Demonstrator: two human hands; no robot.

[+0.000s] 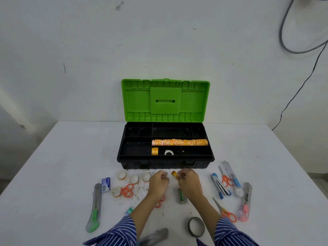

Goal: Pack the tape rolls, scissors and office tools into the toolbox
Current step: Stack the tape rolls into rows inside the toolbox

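— What's in the toolbox [124,157]?
— Lid up; a row of tape rolls [179,142] fills one tray slot, and in front of it lie one orange roll [154,151] and a white ring [168,152].
— The hands?
— Right hand [189,180] pinches a small orange roll [174,174] just before the toolbox; left hand [158,181] is curled, whether holding anything I cannot tell. Scissors [225,177] lie on the worktop [62,157].
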